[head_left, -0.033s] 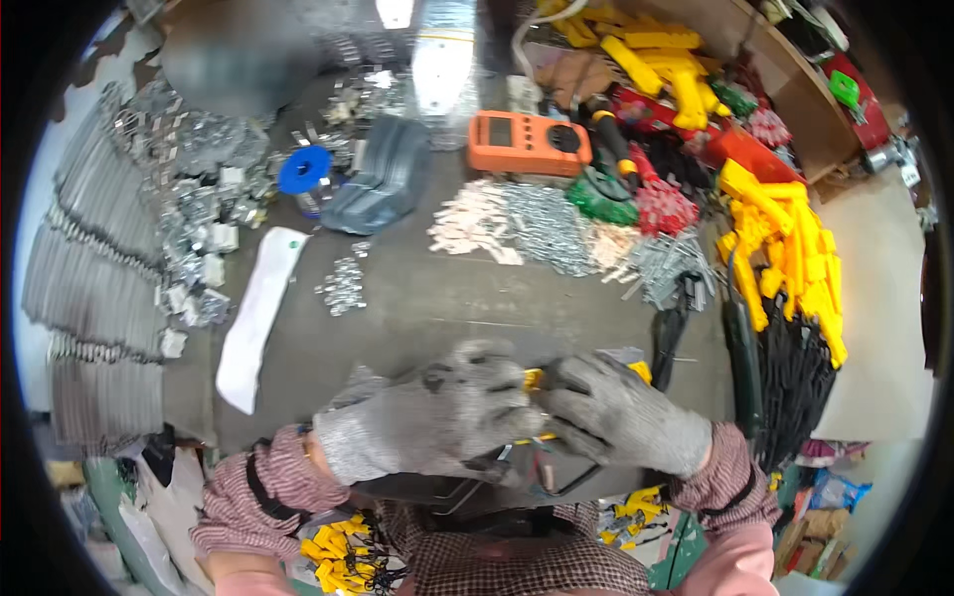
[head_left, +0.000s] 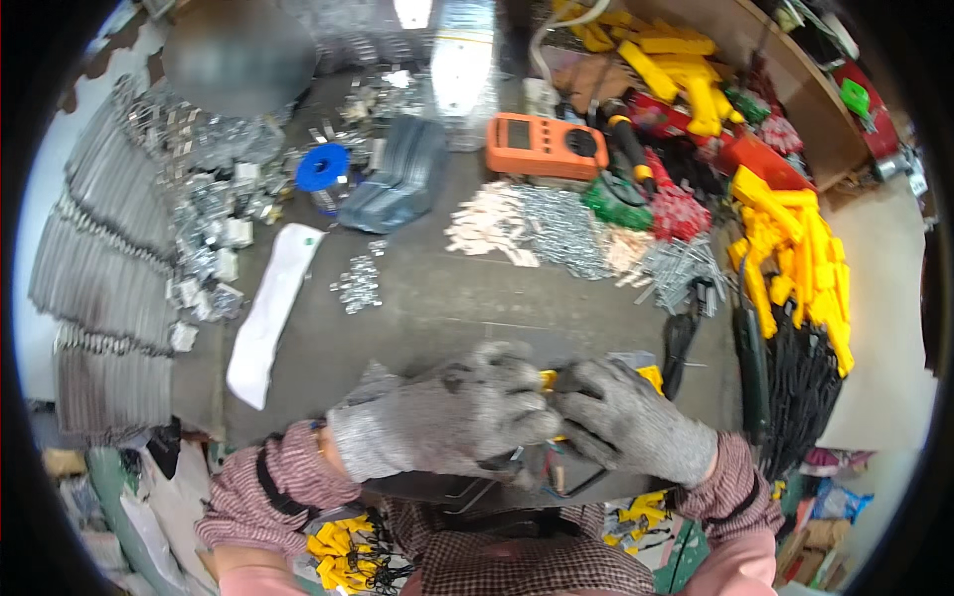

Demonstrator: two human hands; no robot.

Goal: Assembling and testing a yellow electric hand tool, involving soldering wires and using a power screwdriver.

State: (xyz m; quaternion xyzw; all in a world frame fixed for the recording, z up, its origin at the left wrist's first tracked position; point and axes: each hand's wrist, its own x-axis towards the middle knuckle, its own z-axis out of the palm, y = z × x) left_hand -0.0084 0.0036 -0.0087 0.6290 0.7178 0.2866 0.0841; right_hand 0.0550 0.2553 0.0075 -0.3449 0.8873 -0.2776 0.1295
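Both hands wear grey knit gloves and meet at the near edge of the dark worktable [head_left: 437,338]. My left hand [head_left: 457,407] is closed, its curled fingers on a small yellow plastic part [head_left: 549,378] that shows in the gap between the hands. Opposite it, my right hand [head_left: 621,412] is closed around the same part from the right. Most of that part is hidden by the gloves. Thin wires hang below the fingers. Behind the right hand another yellow piece [head_left: 651,377] shows, next to a black cable [head_left: 678,348].
An orange multimeter [head_left: 545,146] lies beyond piles of small metal pins [head_left: 566,233]. Yellow plastic housings [head_left: 795,248] are heaped at right. A blue-topped spool [head_left: 323,167], white strip [head_left: 273,318] and stacked grey metal plates [head_left: 114,387] are at left. More yellow parts [head_left: 343,546] sit below the table edge.
The whole view has shifted slightly, so the table and hands appear a little further right. Both hands keep nearly the same grip on the yellow part.
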